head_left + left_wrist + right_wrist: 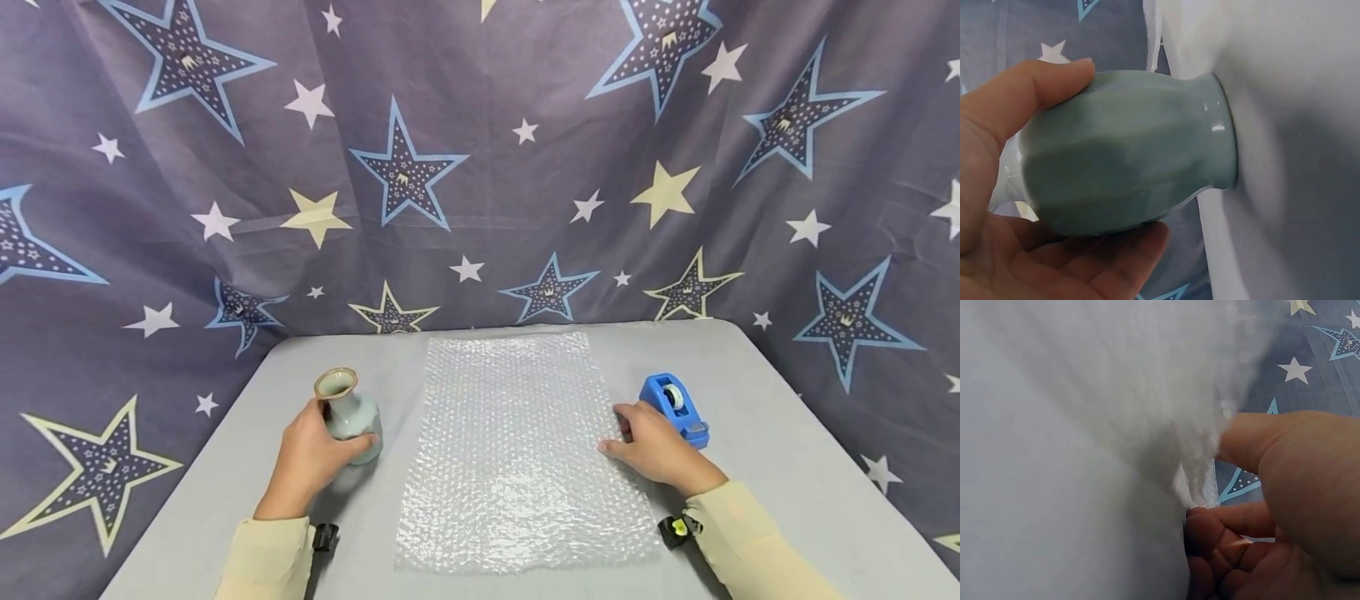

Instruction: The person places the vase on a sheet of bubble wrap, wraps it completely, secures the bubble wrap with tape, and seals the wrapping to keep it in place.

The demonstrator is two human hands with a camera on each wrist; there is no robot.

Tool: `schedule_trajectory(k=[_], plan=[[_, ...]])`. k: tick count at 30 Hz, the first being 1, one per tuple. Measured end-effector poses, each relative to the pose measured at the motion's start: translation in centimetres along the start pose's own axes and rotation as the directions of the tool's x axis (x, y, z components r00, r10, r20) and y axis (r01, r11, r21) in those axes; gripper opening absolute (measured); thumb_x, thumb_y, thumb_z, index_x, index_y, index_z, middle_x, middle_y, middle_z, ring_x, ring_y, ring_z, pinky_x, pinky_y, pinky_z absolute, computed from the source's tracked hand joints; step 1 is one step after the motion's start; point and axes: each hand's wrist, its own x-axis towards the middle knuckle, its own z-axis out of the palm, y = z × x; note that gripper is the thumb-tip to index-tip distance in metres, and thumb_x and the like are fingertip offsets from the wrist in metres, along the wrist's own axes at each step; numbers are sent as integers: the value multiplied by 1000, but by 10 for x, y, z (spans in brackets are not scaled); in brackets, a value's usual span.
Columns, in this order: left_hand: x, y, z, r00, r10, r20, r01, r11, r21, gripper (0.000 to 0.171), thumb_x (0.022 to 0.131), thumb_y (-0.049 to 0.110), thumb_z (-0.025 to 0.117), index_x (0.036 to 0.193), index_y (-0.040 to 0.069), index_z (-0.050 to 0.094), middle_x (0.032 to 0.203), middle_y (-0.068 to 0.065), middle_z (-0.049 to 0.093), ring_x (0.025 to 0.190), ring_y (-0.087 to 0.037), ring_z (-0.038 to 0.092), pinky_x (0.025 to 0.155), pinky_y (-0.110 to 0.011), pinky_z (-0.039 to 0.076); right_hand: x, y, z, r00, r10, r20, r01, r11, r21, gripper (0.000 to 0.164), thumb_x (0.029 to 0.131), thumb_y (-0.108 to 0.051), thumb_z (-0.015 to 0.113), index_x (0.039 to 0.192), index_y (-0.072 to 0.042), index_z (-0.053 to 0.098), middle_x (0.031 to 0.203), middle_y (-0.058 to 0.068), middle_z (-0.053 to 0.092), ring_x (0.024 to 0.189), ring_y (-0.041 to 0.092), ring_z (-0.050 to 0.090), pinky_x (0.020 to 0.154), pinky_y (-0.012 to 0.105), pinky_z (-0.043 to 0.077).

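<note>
On the left of the table stands a pale green glazed vase (356, 421) with a narrow neck and brown rim. My left hand (310, 454) grips its body from the near left, thumb and fingers on opposite sides. Seen from the left wrist, the vase (1129, 150) has its foot at the white tabletop. A sheet of bubble wrap (517, 450) lies flat in the middle. My right hand (656, 442) rests at its right edge, thumb and fingers apart. In the right wrist view, the fingertips touch the edge of the wrap (1200, 469).
A blue tape dispenser (678, 408) with a roll of tape stands just beyond my right hand. The light grey table (780, 467) reaches back to a dark curtain (480, 100) printed with stars, which also hangs along both sides.
</note>
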Motion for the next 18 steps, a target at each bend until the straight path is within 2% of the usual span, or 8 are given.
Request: schedule_trajectory(k=[6,12,18], plan=[[2,0,2,999,-20,-33,20,1000,4,97,73,38,91,147,-3,44,136,-30,60,118,-47,62,95,-59,51,4,3,0,1000,-4,-5,4,1000,-7,73,89,-31,80,140,15,52,102,10,58,87,17,55,77,36,49],[3,5,5,996,16,-83,-16,1000,4,92,71,37,92,144,0,49,131,-25,63,114,-45,64,92,-58,51,6,5,-1,1000,-16,-19,16,1000,-22,72,89,-30,80,139,15,52,100,8,57,85,17,53,74,34,47],[-4,16,8,991,61,-118,-61,998,2,88,69,34,94,139,1,53,126,-21,65,112,-42,64,92,-57,51,2,5,-1,1000,-16,-10,16,1000,-13,71,89,-30,80,137,14,54,100,9,57,85,17,53,75,35,47]])
